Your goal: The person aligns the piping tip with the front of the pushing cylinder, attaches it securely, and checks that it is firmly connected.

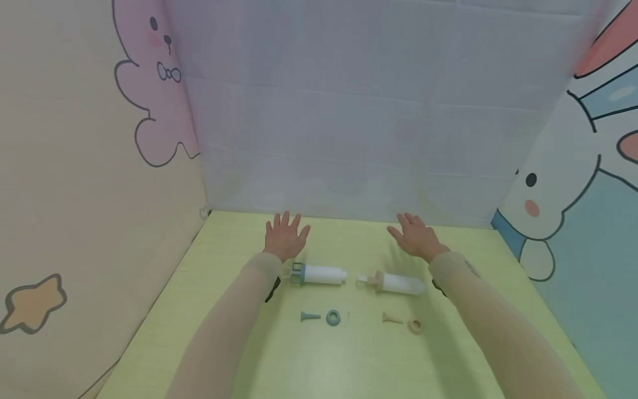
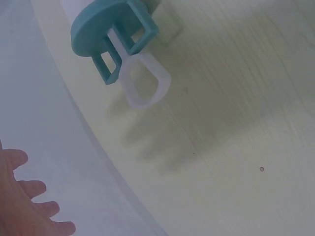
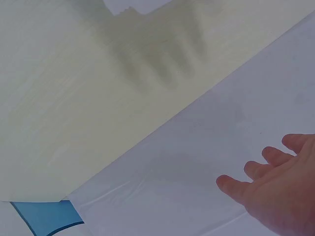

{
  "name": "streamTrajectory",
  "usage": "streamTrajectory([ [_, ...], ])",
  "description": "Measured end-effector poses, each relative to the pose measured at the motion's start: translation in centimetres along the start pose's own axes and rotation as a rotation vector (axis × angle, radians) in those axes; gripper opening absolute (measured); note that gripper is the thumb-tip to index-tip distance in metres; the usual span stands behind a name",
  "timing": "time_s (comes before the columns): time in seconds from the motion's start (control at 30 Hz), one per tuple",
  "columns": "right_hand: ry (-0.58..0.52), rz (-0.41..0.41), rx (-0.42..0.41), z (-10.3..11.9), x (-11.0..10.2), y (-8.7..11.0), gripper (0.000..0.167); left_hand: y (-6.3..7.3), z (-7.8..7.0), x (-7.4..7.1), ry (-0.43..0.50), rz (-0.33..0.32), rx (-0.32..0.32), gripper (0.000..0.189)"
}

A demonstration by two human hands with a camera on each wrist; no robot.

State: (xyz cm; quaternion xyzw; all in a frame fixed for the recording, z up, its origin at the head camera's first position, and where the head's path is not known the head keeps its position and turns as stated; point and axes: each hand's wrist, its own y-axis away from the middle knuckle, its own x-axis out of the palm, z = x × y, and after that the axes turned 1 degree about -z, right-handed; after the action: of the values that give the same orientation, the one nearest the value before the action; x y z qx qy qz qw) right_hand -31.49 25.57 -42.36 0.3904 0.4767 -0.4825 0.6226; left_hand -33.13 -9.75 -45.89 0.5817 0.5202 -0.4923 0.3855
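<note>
My left hand [image 1: 285, 237] is held over the far part of the table with its fingers spread and nothing in it. Just below it lies a syringe-like white tube [image 1: 323, 275] with a teal end grip [image 2: 106, 24] and a white pull ring [image 2: 162, 78]. On the other side, my right hand [image 1: 417, 238] hovers with fingers extended, also without anything in its grasp. Close under that hand is a second syringe-like white tube [image 1: 402, 284], this one with a beige end grip [image 1: 380, 281] and its pull end turned left.
Nearer the person lie a blue-grey funnel-shaped nozzle [image 1: 310, 316], a blue-grey ring cap [image 1: 333, 317], a thin pale piece [image 1: 347, 318], a beige nozzle [image 1: 392, 318] and a beige ring cap [image 1: 415, 326]. Fabric walls [image 1: 324, 138] enclose the table [image 1: 329, 371] at the back and both sides.
</note>
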Motion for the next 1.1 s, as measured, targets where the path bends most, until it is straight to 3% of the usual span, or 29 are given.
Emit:
streamTrajectory([
  [0.27, 0.028, -0.064, -0.102, 1.1, 1.2, 0.9, 0.070, 1.2, -0.2, 0.6, 0.035, 0.061, 0.023, 0.065],
  [0.47, 0.052, -0.100, -0.199, 2.9, 2.2, 1.3, 0.068, 2.0, -0.7, 1.1, 0.128, 0.049, 0.086, 0.065],
  [0.7, 0.050, -0.101, -0.238, 5.4, 2.5, 2.2, 0.065, 3.4, -0.3, 1.7, 0.130, -0.013, 0.135, 0.064],
  [0.83, 0.098, -0.094, -0.247, 6.5, 2.8, 3.0, 0.059, 4.8, 0.0, 1.6, 0.167, -0.098, 0.137, 0.059],
  [0.93, 0.139, -0.102, -0.274, 7.1, 3.1, 3.7, 0.054, 5.7, -0.3, 1.1, 0.212, -0.168, 0.189, 0.047],
  [1.03, 0.145, -0.106, -0.302, 7.7, 3.7, 4.4, 0.051, 6.8, -1.0, 0.1, 0.233, -0.129, 0.262, 0.034],
  [1.1, 0.154, -0.101, -0.318, 8.3, 4.3, 4.9, 0.050, 7.5, -1.5, -0.3, 0.207, -0.055, 0.309, 0.028],
])
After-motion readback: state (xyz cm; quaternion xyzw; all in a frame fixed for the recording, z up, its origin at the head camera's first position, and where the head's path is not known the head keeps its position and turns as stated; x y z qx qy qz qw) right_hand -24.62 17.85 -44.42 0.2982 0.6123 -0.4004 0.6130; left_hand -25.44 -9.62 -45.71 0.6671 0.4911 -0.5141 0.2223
